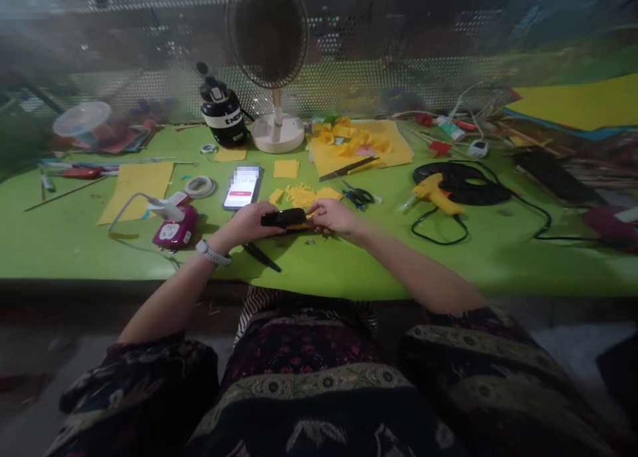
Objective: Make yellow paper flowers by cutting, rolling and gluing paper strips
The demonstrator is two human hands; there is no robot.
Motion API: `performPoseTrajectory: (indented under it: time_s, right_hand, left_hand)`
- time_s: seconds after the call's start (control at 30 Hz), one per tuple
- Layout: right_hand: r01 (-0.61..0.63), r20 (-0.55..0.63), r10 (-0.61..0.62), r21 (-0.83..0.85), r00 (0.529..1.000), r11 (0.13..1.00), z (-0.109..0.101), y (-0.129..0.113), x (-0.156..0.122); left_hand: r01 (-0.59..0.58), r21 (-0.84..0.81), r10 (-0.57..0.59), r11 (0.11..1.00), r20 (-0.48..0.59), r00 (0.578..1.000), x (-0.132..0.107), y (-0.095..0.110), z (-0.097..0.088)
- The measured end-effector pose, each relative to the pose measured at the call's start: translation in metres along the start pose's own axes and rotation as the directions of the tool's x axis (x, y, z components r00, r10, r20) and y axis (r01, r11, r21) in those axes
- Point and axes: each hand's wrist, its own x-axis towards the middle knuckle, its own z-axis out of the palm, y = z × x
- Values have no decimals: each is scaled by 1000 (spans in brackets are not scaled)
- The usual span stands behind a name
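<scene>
My left hand (249, 223), with a white watch on the wrist, is closed around a black stapler-like tool (284, 218) just above the table. The fingers of my right hand (326, 216) are pinched together at the tool's right end, on a bit of yellow paper (302, 227) that shows under it. A dark strip (264, 258) lies below my left hand; whether it belongs to the tool I cannot tell. Beyond my hands are a heap of small yellow paper pieces (300, 195) and black-handled scissors (359, 196).
A phone (242, 187) with a lit screen, a tape roll (200, 186) and a purple power socket (174, 228) lie left. Behind stand a fan (278, 133) and a bottle (224, 115). To the right are a yellow glue gun (438, 194) and its black cable.
</scene>
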Motion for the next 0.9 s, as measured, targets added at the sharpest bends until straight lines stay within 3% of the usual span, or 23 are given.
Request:
performPoseTrajectory:
  time_s: [0.13, 0.23, 0.3, 0.57, 0.9]
  right_hand:
    - [0, -2, 0, -1, 1000, 1000, 2, -1, -2]
    - [-6, -1, 6, 3, 1000, 1000, 2, -1, -2]
    - [2, 3, -2, -4, 1000, 1000, 1, 0, -1]
    - [46, 60, -40, -97, 997, 994, -3, -2, 3]
    - [71, 60, -67, -72, 996, 995, -3, 1, 2]
  left_hand:
    - [99, -191, -119, 977, -96, 988, 2, 8, -4]
    - [219, -281, -283, 934, -212, 935, 11, 12, -5]
    - [254, -263, -319, 931, -245, 916, 19, 15, -4]
    - [235, -47, -240, 971, -230, 943, 41, 21, 9]
    - [233, 31, -224, 972, -179, 958, 43, 16, 22]
